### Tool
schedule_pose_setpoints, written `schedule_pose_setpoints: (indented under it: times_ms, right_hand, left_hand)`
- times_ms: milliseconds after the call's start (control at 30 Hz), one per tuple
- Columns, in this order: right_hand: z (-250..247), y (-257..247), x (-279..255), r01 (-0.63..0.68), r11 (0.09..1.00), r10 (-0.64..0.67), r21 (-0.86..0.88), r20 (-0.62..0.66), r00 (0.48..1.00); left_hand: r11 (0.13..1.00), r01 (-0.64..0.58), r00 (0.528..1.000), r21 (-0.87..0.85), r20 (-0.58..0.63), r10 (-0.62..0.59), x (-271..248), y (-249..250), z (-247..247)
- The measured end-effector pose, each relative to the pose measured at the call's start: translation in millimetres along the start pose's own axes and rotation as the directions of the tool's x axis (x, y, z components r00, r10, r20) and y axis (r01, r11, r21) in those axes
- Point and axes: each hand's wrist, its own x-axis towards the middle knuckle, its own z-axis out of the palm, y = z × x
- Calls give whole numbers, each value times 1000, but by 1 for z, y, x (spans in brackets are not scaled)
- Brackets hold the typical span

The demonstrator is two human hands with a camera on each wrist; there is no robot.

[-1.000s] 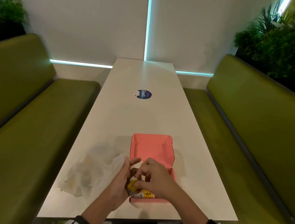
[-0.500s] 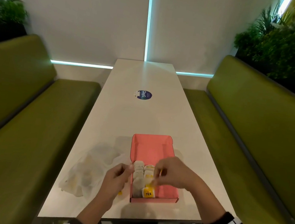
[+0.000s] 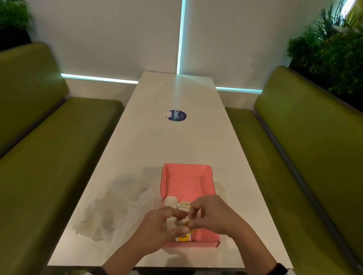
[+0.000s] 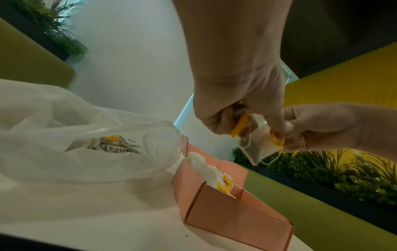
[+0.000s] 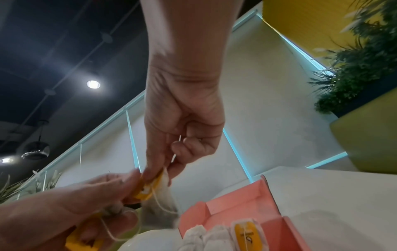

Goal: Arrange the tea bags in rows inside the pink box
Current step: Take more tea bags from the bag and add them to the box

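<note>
Left hand [image 4: 236,101]: curled around spare tea bags [image 4: 239,124], kept ready.
Right hand [image 5: 182,135]: pinches 1 tea bag [image 4: 261,146], likely separating it above pink box [image 3: 187,183].

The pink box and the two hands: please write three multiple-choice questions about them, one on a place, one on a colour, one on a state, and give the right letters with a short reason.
1. Where does the plastic bag lie in the head view?
A. on the table, left of the pink box
B. inside the box
C. on the right bench

2. What colour is the tag of the tea bag that is held up?
A. blue
B. yellow
C. black

3. How is that tea bag held?
A. it lies loose on the table
B. only the left hand pinches it
C. both the left hand and the right hand pinch it, above the box

Answers: 1 A, the crumpled bag lies beside the box's left wall. 2 B, the left wrist view shows a yellow tag. 3 C, fingers of both hands meet on it in both wrist views.
</note>
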Motion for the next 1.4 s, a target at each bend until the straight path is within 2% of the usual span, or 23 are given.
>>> schedule_pose_setpoints:
  times_ms: [67,167,233,333,433,600,767,833,933,1000,1100,1233,1400]
  right_hand:
    - [0,-1,-1,15,997,-8,77,-87,996]
    - [3,2,-2,42,938,64,345,-290,955]
    - [6,5,-5,59,894,105,443,-337,936]
    - [11,8,-8,92,909,55,407,-335,940]
    - [21,8,-6,128,923,-5,362,-322,947]
    - [34,13,0,141,952,-27,272,-384,923]
    - [27,10,-6,169,912,-9,374,-393,919]
    - [23,6,-9,178,877,-6,446,-361,933]
    - [22,1,-11,133,870,11,474,-290,957]
    - [25,2,-7,60,932,47,357,-282,958]
    - [30,2,0,-46,971,119,235,-304,945]
    - [31,-2,4,-87,993,108,74,-367,924]
    - [27,-7,1,-24,983,92,183,-377,922]
  left_hand:
    - [1000,6,997,19,-74,-4,1,-1,2]
    - [999,-24,985,-20,-169,20,2,2,-1]
    - [997,-51,976,-49,-216,39,1,7,-2]
    - [994,-96,969,-59,-233,80,2,13,-2]
    - [992,-93,966,-88,-250,68,3,12,-2]
    - [988,-96,945,-117,-321,54,4,12,0]
    - [998,-57,906,-16,-421,45,5,5,-2]
    - [999,-38,882,34,-469,49,6,3,-3]
    - [998,-41,855,50,-514,61,5,6,-3]
    - [997,-79,847,21,-525,78,4,10,-1]
    - [989,-140,856,-44,-507,99,2,16,4]
    - [983,-173,869,-66,-481,120,0,16,6]
    - [976,-188,889,-108,-441,122,-2,16,2]
